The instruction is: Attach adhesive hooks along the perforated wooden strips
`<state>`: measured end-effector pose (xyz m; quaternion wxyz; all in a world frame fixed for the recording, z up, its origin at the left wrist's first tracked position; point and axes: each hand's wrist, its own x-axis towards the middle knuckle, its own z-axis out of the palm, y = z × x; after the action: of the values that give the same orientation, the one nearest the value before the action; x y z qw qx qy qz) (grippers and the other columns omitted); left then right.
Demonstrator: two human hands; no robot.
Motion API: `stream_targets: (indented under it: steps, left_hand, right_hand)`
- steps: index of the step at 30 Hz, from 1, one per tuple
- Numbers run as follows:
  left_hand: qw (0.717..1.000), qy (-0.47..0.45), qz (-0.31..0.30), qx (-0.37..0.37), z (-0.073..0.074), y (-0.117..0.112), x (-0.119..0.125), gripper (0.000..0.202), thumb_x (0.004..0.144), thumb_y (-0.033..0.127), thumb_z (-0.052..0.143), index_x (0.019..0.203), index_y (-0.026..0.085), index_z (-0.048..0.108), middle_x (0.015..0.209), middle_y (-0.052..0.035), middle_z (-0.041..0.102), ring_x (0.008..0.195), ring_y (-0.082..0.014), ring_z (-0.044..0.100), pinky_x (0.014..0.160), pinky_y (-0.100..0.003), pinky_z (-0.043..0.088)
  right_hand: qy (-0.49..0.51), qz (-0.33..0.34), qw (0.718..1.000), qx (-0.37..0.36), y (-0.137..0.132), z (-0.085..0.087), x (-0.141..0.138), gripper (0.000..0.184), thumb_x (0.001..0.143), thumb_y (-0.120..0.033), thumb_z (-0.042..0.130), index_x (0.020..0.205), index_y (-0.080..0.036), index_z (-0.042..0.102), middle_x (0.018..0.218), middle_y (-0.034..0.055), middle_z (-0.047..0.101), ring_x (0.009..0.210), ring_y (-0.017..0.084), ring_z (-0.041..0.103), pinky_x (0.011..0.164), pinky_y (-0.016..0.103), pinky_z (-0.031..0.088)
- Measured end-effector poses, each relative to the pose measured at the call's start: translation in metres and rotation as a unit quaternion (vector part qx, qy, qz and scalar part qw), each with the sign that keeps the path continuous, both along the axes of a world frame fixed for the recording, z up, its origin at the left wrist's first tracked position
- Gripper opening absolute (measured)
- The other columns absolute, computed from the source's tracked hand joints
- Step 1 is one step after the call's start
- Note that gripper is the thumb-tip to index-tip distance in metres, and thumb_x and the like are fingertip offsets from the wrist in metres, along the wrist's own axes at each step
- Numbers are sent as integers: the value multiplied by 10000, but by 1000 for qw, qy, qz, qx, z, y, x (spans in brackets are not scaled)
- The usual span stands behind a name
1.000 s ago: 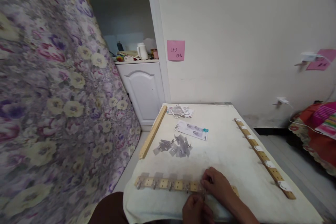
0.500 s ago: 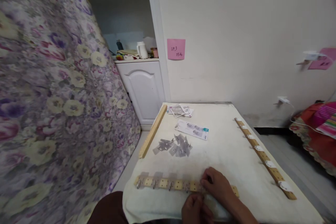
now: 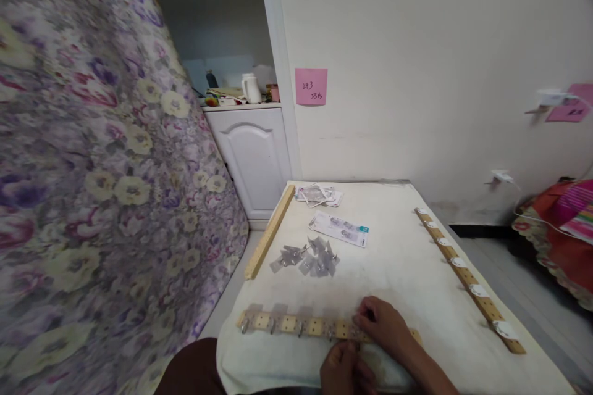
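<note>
A pale wooden strip (image 3: 290, 323) with drilled holes lies across the near part of the table. Several clear adhesive hooks (image 3: 300, 326) with metal prongs sit along it, spaced apart. At another clear hook (image 3: 356, 333), right of those, both hands meet. My left hand (image 3: 340, 368) is closed below the strip's near edge, fingertips at that hook's metal prong. My right hand (image 3: 382, 323) lies over the strip with curled fingers at the hook's upper part; what they pinch is hidden. Beyond the strip, a pile of hooks with clear backings (image 3: 312, 256) rests on the cloth.
A bare wooden bar (image 3: 270, 231) lies along the left edge. On the right is a wooden strip with white round hooks (image 3: 458, 262). A printed hook package (image 3: 340, 228) and several more packages (image 3: 319, 195) lie farther back on the cloth-covered table (image 3: 389, 247).
Both hands stay at the same hook on the strip, with only slight finger movement. The loose hooks and packages have not moved.
</note>
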<state>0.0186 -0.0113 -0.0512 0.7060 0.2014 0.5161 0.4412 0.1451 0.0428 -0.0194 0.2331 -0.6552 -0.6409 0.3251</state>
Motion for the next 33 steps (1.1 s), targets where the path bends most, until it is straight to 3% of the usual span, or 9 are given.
stream_targets:
  steps: [13, 22, 27, 33]
  left_hand:
    - [1000, 22, 11, 4, 1, 0, 1, 456, 578, 617, 669, 666, 199, 510, 359, 43, 571, 260, -115, 485, 321, -184, 232]
    - [999, 46, -5, 4, 10, -1, -1, 463, 582, 632, 657, 668, 200, 517, 384, 32, 568, 300, -141, 510, 344, -207, 273]
    - [999, 40, -3, 4, 6, 1, 0, 472, 565, 643, 656, 657, 206, 504, 357, 41, 559, 276, -126, 487, 336, -200, 237]
    - [1000, 22, -1, 2, 1, 2, 1, 468, 554, 637, 658, 644, 208, 496, 360, 32, 579, 263, -120, 480, 328, -198, 198]
  right_hand:
    - [11, 3, 998, -55, 9, -2, 4, 114, 620, -291, 670, 637, -186, 627, 651, -15, 659, 622, 128, 540, 567, 215, 329]
    - [14, 14, 998, -56, 14, -9, 5, 88, 654, -266, 614, 614, -187, 622, 613, -24, 631, 604, 124, 522, 555, 213, 318]
    - [10, 4, 999, -38, 12, -11, 5, 97, 662, -275, 612, 624, -187, 628, 644, -16, 650, 629, 130, 538, 554, 215, 318]
    - [54, 17, 996, -67, 13, -11, 8, 126, 650, -313, 658, 663, -187, 662, 658, -9, 675, 631, 137, 558, 564, 217, 350]
